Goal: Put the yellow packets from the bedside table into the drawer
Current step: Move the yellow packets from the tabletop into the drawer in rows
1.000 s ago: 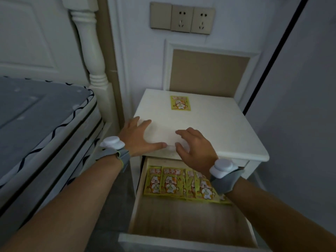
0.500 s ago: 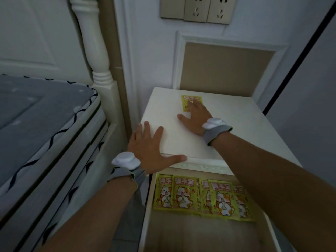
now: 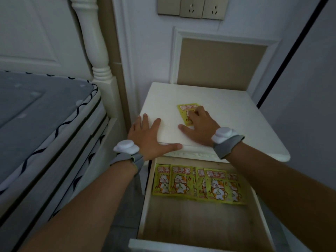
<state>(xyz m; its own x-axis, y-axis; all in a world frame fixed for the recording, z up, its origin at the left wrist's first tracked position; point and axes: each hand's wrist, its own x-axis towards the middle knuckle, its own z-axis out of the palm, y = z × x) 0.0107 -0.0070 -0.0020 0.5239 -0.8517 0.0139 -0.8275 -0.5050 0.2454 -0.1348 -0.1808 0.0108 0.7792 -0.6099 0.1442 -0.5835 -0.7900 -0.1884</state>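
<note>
One yellow packet (image 3: 184,110) with a cartoon cat lies flat on the white bedside table (image 3: 231,110), about mid-depth. My right hand (image 3: 200,124) lies over its near half, bent fingertips pressing on it, thumb spread out on the tabletop to the left. My left hand (image 3: 149,137) rests flat on the table's front left corner, thumb along the front edge, holding nothing. Below, the wooden drawer (image 3: 145,206) stands pulled out. Several yellow packets (image 3: 198,184) lie overlapping in a row at its back.
A bed (image 3: 36,115) with a grey, wavy-trimmed mattress and a white turned post (image 3: 94,42) stands close on the left. Wall sockets (image 3: 190,6) sit above the table. The front part of the drawer floor (image 3: 200,224) is bare wood.
My right hand reached from the table's front edge back to the packet, landed on it, and has drawn it a little toward the front. My left hand stayed at the front left corner.
</note>
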